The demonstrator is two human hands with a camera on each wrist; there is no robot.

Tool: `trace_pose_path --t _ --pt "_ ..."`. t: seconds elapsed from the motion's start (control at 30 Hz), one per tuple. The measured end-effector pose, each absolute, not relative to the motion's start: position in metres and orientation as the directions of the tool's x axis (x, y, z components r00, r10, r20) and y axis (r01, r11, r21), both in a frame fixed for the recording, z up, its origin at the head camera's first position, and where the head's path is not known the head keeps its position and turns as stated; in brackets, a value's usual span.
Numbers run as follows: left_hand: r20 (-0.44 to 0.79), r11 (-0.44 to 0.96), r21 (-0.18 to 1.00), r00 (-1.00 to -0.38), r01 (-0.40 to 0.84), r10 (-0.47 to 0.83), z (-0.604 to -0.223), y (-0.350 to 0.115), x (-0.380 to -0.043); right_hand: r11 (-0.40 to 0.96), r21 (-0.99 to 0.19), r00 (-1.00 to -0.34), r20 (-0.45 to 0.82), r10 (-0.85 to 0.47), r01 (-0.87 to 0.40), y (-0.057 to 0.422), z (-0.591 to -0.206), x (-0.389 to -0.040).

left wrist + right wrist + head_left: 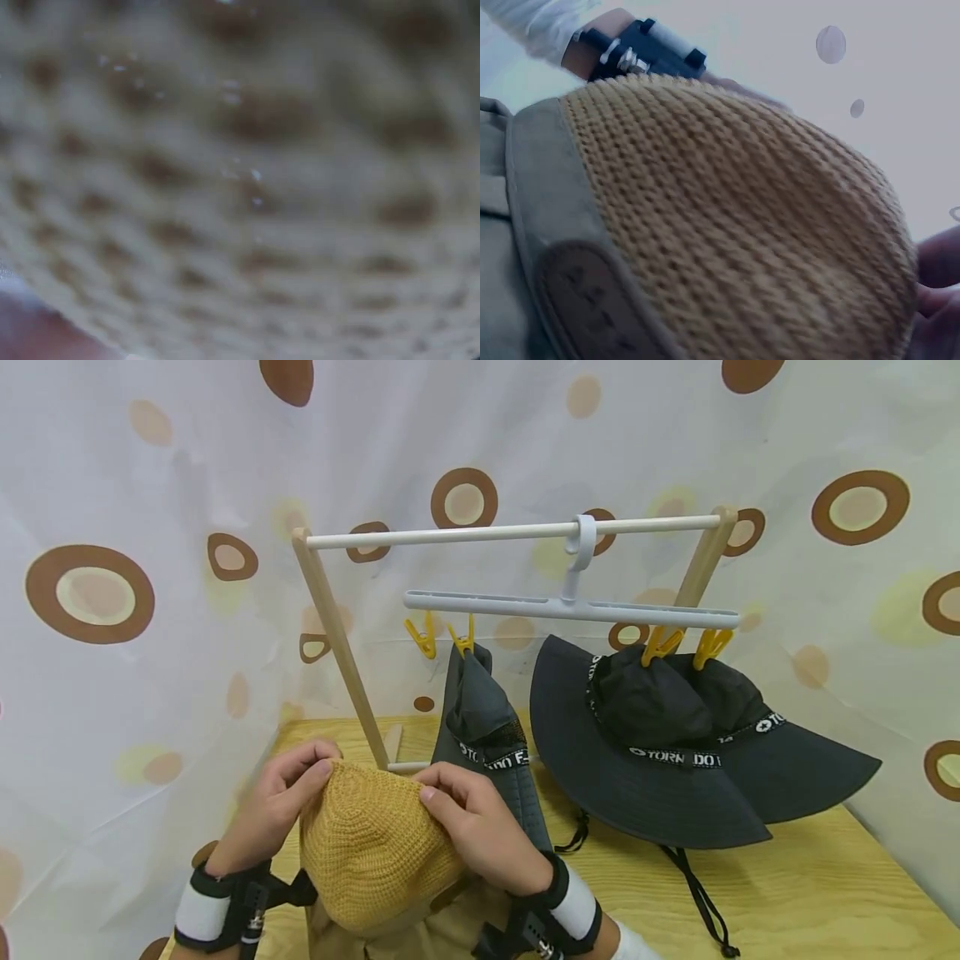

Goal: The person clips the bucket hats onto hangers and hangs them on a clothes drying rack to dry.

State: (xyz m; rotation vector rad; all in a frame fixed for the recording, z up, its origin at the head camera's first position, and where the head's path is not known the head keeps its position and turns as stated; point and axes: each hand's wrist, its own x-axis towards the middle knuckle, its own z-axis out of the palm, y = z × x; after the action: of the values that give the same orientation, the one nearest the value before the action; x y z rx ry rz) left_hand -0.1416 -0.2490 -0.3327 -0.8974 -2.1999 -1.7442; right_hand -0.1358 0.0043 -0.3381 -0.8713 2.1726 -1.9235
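Note:
A yellow knitted hat (375, 847) with a beige cloth band and brim is held up in front of the rack by both hands. My left hand (281, 802) pinches the crown at its upper left edge, thumb toward me. At the upper right edge my right hand (480, 827) pinches the same hat between thumb and fingers. In the right wrist view the ribbed knit (742, 202) shows beside a brown oval patch (589, 300) on the band. Only blurred knit (240, 187) fills most of the left wrist view.
A white hanger (570, 607) hangs from the rack's white bar (450, 536). Yellow clips (660, 645) hold a black wide-brimmed hat (675, 735) at right and a dark hat (483, 710) at centre. Another yellow clip (423, 637) hangs at left without a hat. A drawstring (701, 893) dangles over the wooden table (817, 893).

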Motion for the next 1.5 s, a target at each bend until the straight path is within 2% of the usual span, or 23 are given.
trace_pose_path --t 0.1,0.23,0.5,0.63,0.73,0.87,1.0,1.17,1.5 --pt "0.514 0.137 0.793 -0.773 0.594 0.373 -0.326 -0.252 -0.133 0.081 -0.915 -0.804 0.302 -0.513 -0.395 0.008 -0.336 -0.134" --pt "0.497 0.201 0.773 -0.772 0.601 0.396 -0.317 -0.256 -0.121 0.133 -0.862 -0.763 0.349 -0.543 -0.489 0.011 -0.334 -0.131" --pt "0.499 0.241 0.752 -0.769 0.614 0.400 -0.306 -0.256 -0.113 0.164 -0.811 -0.711 0.373 -0.595 -0.562 0.018 -0.326 -0.130" --pt "0.520 0.230 0.741 -0.756 0.631 0.397 -0.301 -0.256 -0.108 0.234 -0.681 -0.646 0.446 -0.620 -0.694 0.027 -0.305 -0.136" --pt "0.550 0.185 0.733 -0.730 0.655 0.405 -0.298 -0.256 -0.104 0.321 -0.566 -0.628 0.509 -0.589 -0.759 0.031 -0.283 -0.147" --pt "0.569 0.156 0.726 -0.713 0.669 0.410 -0.297 -0.257 -0.100 0.450 -0.483 -0.660 0.531 -0.532 -0.751 0.026 -0.257 -0.168" --pt "0.556 0.176 0.732 -0.727 0.658 0.404 -0.298 -0.259 -0.096 0.596 -0.411 -0.717 0.496 -0.489 -0.690 0.013 -0.243 -0.189" --pt "0.536 0.187 0.737 -0.730 0.650 0.425 -0.298 -0.266 -0.093 0.714 -0.343 -0.776 0.439 -0.452 -0.611 -0.005 -0.244 -0.206" --pt "0.462 0.259 0.737 -0.746 0.624 0.480 -0.302 -0.273 -0.094 0.848 -0.207 -0.813 0.463 -0.353 -0.487 -0.039 -0.253 -0.226"
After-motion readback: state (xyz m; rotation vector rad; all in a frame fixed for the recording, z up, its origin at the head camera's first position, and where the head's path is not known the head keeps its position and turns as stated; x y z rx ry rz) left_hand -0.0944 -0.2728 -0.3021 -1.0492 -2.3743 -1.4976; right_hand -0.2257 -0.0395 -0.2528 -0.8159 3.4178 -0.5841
